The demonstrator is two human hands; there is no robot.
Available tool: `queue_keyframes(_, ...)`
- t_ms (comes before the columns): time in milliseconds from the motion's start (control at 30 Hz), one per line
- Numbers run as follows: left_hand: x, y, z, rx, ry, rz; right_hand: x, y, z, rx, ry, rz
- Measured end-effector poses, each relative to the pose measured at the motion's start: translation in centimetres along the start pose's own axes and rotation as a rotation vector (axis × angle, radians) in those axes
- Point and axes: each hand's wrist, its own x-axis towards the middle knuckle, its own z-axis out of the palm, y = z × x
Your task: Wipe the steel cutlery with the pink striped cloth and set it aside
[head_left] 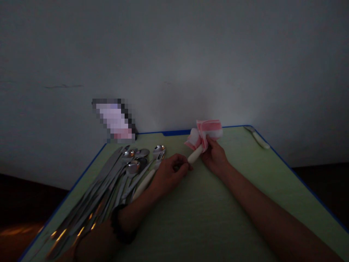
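My left hand (174, 170) pinches the end of a white handle (195, 155), which belongs to a piece of cutlery. A pink-and-white striped cloth (209, 126) is wrapped about the far end of that piece, so its head is hidden. My right hand (215, 156) is closed on the cloth, thumb pressed against it. Beside my left forearm lies a spread of metal cutlery, among it several spoons (133, 167), long knives (109, 163) and a white-handled piece (144, 185) partly covered by my arm.
A white-handled utensil (260, 140) lies alone near the far right corner of the pale green table (218, 222), which has a blue edge. A pixelated upright device (114, 118) leans at the back left. The grey wall (174, 65) rises directly behind the table.
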Motion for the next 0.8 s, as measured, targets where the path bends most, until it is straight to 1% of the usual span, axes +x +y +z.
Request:
queue_keyframes(267, 0.03, -0.05, 0.13, -0.027, 0.001, -0.004, -0.05, -0.05, 0.01, -0.023, -0.004, 0.015)
queue_keyframes(533, 0.06, -0.12, 0.12, 0.003, 0.014, -0.009, -0.10, -0.08, 0.12, 0.005, 0.009, 0.009)
queue_keyframes(800, 0.01, -0.15, 0.18, -0.019, 0.025, -0.020, 0.36, 0.12, -0.34, -0.013, -0.036, 0.014)
